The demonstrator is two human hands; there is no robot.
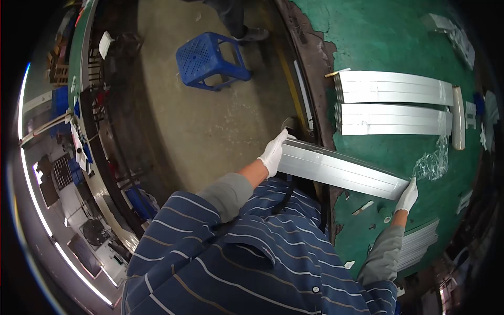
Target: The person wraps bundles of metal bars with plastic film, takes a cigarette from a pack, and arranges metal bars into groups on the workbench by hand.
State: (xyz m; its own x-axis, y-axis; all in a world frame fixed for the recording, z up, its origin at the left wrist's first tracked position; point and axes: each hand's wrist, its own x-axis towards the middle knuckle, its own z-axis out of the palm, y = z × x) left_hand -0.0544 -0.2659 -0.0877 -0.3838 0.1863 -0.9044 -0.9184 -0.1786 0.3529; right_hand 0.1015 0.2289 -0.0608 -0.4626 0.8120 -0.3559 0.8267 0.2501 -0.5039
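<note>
A bundle of long silver metal strips [341, 170] is held by its two ends across the front of my body, over the edge of the green table [388, 47]. My left hand [273, 154], in a white glove, grips the end nearer the floor side. At the other end my right hand [407, 196], also gloved in white, closes on the bundle's corner. Two similar silver stacks [396, 88] [394, 119] lie side by side farther up the table. Crumpled clear plastic [433, 161] is just beyond my right hand.
More thin strips [418, 244] lie beside my right forearm. A pale roll [458, 118] rests past the stacks. On the floor stands a blue stool [210, 60], with a person's leg and shoe [252, 34] behind it. A small marker-like item [363, 207] lies near the table edge.
</note>
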